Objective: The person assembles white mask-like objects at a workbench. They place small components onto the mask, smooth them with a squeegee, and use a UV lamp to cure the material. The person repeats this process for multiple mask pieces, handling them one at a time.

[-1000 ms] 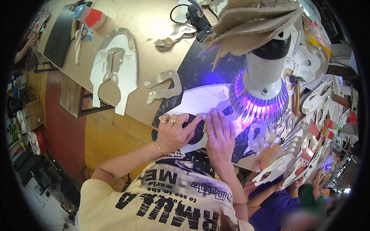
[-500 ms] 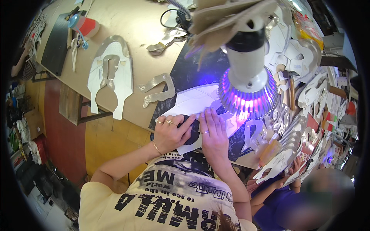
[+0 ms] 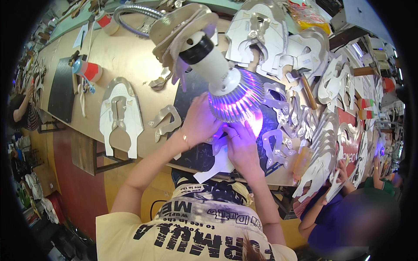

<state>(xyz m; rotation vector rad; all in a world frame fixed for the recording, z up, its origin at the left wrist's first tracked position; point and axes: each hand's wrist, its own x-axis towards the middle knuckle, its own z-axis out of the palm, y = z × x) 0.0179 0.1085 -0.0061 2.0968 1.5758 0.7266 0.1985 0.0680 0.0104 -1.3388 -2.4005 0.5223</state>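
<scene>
A white shoe upper piece (image 3: 217, 163) lies under the lit lamp, its near leg pointing toward my body. My left hand (image 3: 201, 121) is on its far left part, with fingers bent and partly covered by the lamp head. My right hand (image 3: 242, 145) grips the piece close beside it, fingers curled near my left fingertips. The lamp (image 3: 235, 95) has a ribbed head and casts violet light over both hands; it hides the far part of the piece. A silver curved trim piece (image 3: 166, 124) lies to the left of my hands.
Another white upper with silver trim (image 3: 130, 119) lies at left. Stacked uppers (image 3: 257, 37) fill the back right. A hammer (image 3: 308, 89) lies right of the lamp, near loose silver trims (image 3: 275, 145). A red-and-white cup (image 3: 89, 71) stands far left. A co-worker (image 3: 335, 217) sits at right.
Both hands have shifted from lying flat on the piece to bent fingers under the lamp, my left hand farther forward. The piece has turned. The view has swung, so the lamp appears farther left.
</scene>
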